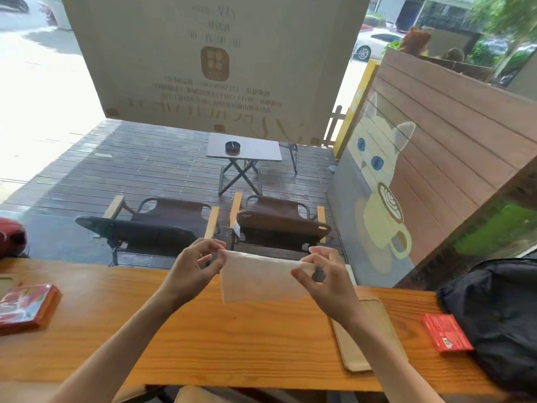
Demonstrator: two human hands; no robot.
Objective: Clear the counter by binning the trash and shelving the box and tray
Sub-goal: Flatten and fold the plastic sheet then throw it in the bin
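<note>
Both hands hold a white paper napkin [258, 279] stretched flat above the wooden counter [203, 338]. My left hand [197, 269] pinches its upper left corner and my right hand [322, 282] pinches its upper right corner. A light wooden tray [377, 330] lies on the counter under my right forearm, partly hidden by it. A red box [26, 306] sits at the counter's left end. A smaller red box [447, 333] lies to the right of the tray.
A dark backpack [499, 309] rests on the counter's right end, touching the small red box. A window behind the counter looks onto a deck with two folding chairs [273, 219] and a small table [247, 148]. A wooden stool [203, 395] stands below the counter edge.
</note>
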